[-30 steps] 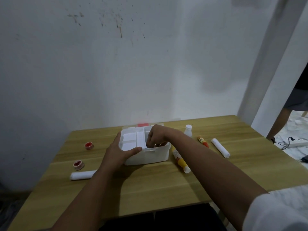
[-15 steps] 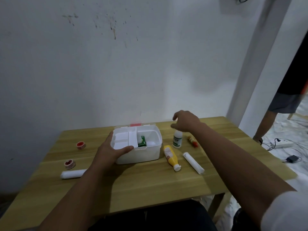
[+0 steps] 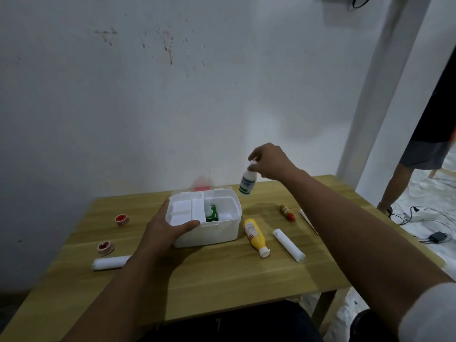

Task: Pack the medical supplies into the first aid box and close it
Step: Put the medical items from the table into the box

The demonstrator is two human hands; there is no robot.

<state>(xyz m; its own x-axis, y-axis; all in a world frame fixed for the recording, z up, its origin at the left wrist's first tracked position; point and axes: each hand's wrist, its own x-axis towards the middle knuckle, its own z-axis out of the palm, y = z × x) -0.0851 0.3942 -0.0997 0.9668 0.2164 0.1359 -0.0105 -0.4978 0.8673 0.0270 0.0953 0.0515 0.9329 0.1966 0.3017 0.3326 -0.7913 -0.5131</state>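
Note:
The white first aid box stands open mid-table, its lid tipped back toward the wall. A green packet lies inside beside a white divider tray. My left hand grips the box's front left corner. My right hand holds a small white bottle with a green label by its cap, in the air just right of the box's back corner. On the table lie a yellow bottle, a white roll, a small red-tipped tube, another white roll and two red tape rolls.
The wooden table stands against a white wall. A further white item is partly hidden behind my right forearm. At the right another person's leg stands by the table corner, with a power strip and cables on the floor.
My right hand left the box, reached to the white bottle standing on the table, and has lifted it up toward the box. My left hand stays on the box.

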